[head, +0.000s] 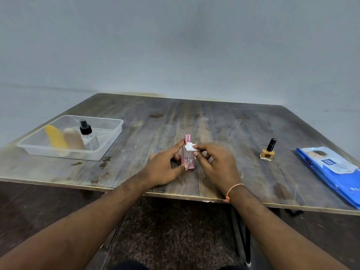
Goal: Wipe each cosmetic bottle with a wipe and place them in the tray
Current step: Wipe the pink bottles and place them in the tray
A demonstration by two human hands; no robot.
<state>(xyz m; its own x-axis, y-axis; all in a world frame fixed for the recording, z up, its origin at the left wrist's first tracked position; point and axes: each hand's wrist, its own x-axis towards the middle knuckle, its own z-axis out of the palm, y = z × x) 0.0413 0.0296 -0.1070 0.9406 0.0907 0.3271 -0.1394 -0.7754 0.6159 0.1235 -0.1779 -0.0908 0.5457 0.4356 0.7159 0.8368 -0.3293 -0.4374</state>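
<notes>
The tray point(109, 142) sits well off at the table's point(214, 123) left, so a long carry is probably needed. The pink bottle point(188, 159) is stood upright mid-table, gripped by the left hand point(165, 168); the wipe point(190, 147) is pinched by the right hand point(216, 162). Too much rubbing and it could get tipped or dropped.

Left hand point(165, 168) grips pink bottle point(187, 154); right hand point(216, 162) presses wipe point(190, 147).

I am watching through one head-worn wide-angle camera, looking forward and down, close over the table point(214, 121) toward the far wall point(175, 45).
</notes>
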